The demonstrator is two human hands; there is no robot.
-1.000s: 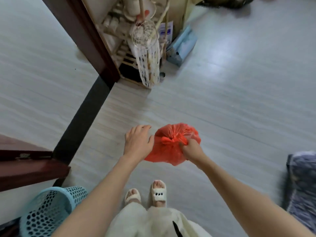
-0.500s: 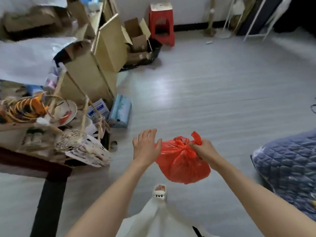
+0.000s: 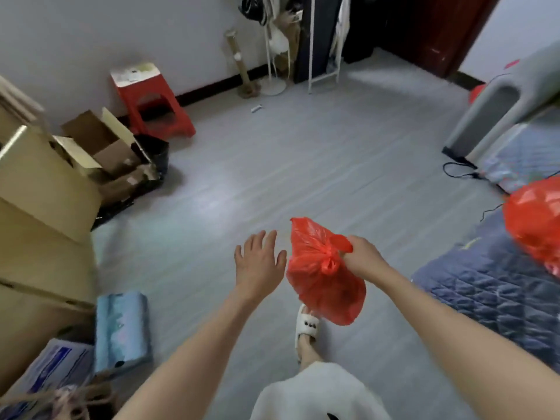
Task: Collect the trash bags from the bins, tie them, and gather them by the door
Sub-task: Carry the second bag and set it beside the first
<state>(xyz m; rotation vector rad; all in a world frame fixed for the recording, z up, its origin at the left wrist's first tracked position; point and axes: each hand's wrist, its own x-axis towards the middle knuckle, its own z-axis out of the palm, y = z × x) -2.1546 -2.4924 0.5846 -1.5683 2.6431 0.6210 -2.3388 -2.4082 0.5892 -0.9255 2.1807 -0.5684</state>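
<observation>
Here we see the right grip [image 3: 362,258] pinching the knot of a tied red trash bag [image 3: 322,277], left grip [image 3: 260,263] spread flat, empty, just beside it.

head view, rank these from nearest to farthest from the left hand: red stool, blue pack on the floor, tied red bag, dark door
From the left hand:
1. tied red bag, just to its right, held by the right hand
2. blue pack, lower left on the floor
3. red stool, far left by the wall
4. dark door, far right corner
</observation>
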